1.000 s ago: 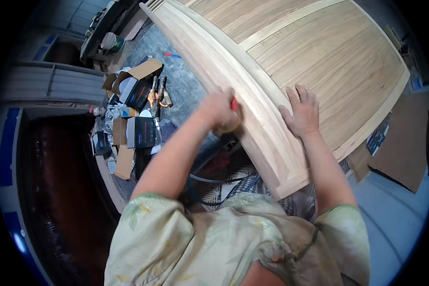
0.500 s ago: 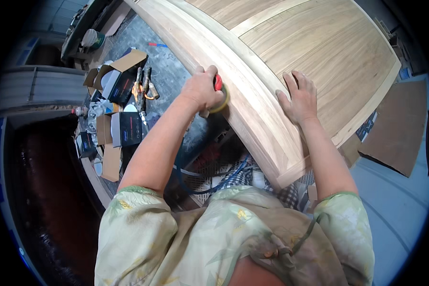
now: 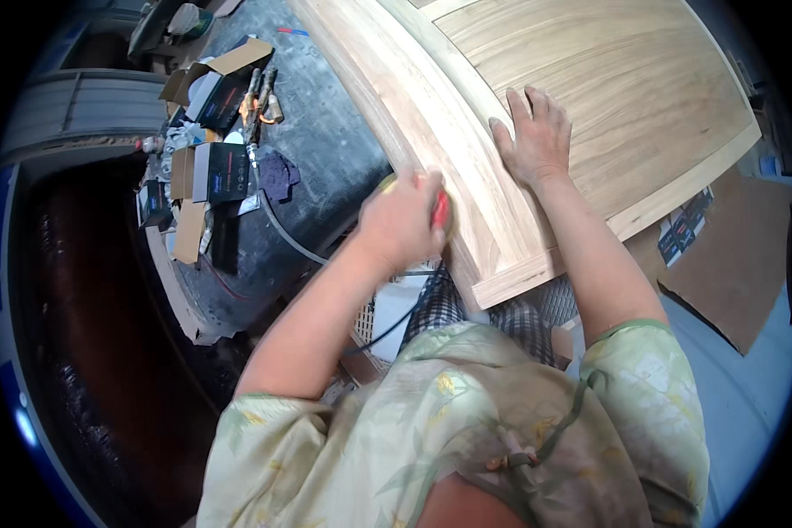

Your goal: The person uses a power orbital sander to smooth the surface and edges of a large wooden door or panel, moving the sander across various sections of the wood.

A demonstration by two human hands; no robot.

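My left hand [image 3: 402, 222] is wrapped round a small sander with a red body [image 3: 440, 209]. A bit of its yellow round pad shows past the fingers. The sander sits against the left long edge of a pale wooden panel [image 3: 590, 79], near the panel's closest corner. My hand hides most of the tool, and motion blurs it a little. Farther right, my right hand [image 3: 537, 141] lies on the panel with fingers spread, over the joint between the frame strip and the inner board, holding nothing.
Left of the panel, a dark worktop [image 3: 326, 114] carries opened boxes [image 3: 222, 172], an air tool with orange parts [image 3: 260, 101] and a purple cloth [image 3: 278, 176]. A grey hose [image 3: 286, 233] runs off its edge. Brown cardboard [image 3: 722, 264] lies at right. A white bucket [image 3: 187, 19] stands far left.
My left hand has moved the sander along the panel's edge toward me, closer to the near corner. My right hand stays flat on the panel. The whole view has shifted.
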